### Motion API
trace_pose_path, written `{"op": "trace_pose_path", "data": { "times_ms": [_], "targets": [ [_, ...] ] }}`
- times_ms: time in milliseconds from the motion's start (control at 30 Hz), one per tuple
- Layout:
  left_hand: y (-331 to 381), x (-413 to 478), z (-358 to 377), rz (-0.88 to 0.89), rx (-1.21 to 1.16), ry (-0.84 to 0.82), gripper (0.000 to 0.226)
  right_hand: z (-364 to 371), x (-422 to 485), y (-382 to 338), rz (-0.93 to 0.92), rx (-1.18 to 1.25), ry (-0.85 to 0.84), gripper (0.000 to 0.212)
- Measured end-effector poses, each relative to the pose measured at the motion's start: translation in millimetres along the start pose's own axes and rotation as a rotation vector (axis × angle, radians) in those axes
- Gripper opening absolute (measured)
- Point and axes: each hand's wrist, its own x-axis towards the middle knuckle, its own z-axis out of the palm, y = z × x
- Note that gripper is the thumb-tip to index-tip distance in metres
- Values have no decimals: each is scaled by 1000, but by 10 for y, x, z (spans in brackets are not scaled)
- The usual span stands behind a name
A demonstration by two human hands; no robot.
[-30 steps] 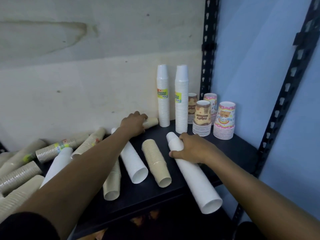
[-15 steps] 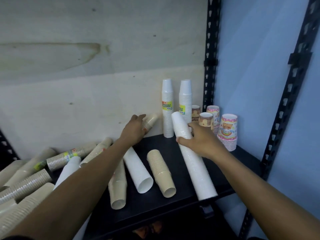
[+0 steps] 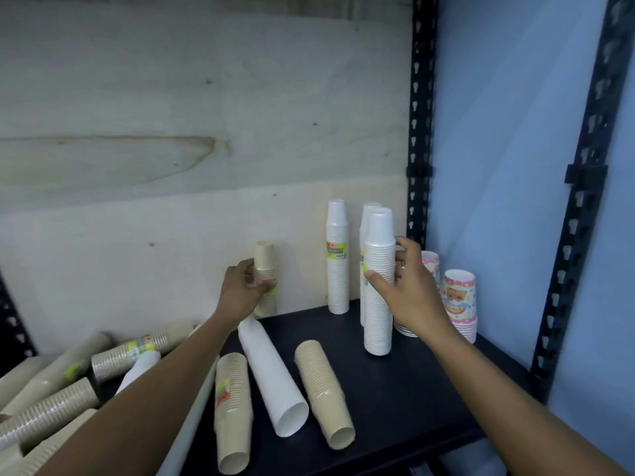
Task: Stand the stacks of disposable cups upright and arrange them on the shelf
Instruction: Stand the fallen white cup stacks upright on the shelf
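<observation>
Right hand (image 3: 410, 292): grips a tall white stack (image 3: 378, 304) partway up, thumb on the near side and fingers wrapped round the far side.
Tall white stack: stands upright in that grip, mouth down, its foot on the dark shelf (image 3: 422, 393) just below the wrist.
Left hand (image 3: 242, 292): curls round a short beige stack (image 3: 265, 269) at its middle, holding it upright close to the pale back board (image 3: 206, 218).
Short beige stack: its foot is at the shelf's rear edge; whether it rests there cannot be told.
Between the hands: a labelled white stack (image 3: 337, 262) stands upright on its own against the back board.
Behind the right hand's stack: a second standing white stack (image 3: 368, 209), mostly hidden.
Beyond the right hand: printed party cups (image 3: 458, 300) in low piles, near the black corner post (image 3: 419, 132).
Below and between the forearms: a white stack (image 3: 271, 376) and two beige stacks (image 3: 324, 389) (image 3: 233, 410) lie on their sides, mouths toward the camera.
Left of the left forearm: a heap of toppled stacks (image 3: 51, 400), beige and white, some with yellow labels.
</observation>
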Motion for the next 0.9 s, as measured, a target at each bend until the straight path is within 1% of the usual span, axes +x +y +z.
{"op": "trace_pose_path", "data": {
  "times_ms": [133,300,400,533,733,900],
  "targets": [
    [-125,-34,16,-21,-65,16,68,46,5,108,-2,16,-1,70],
    [-157,-90,51,-8,-101,54,72,65,60,167,-12,21,-4,72],
    [-216,-127,79,-51,-119,81,71,71,70,208,-20,25,-1,71],
    [-266,-151,90,-67,-86,81,73,85,83,263,-3,15,-9,67],
    [-246,-117,78,-99,-2,59,75,108,80,364,18,-15,-25,55],
    [-210,-139,75,-106,51,74,77,117,79,398,10,-22,-19,52]
  ]
}}
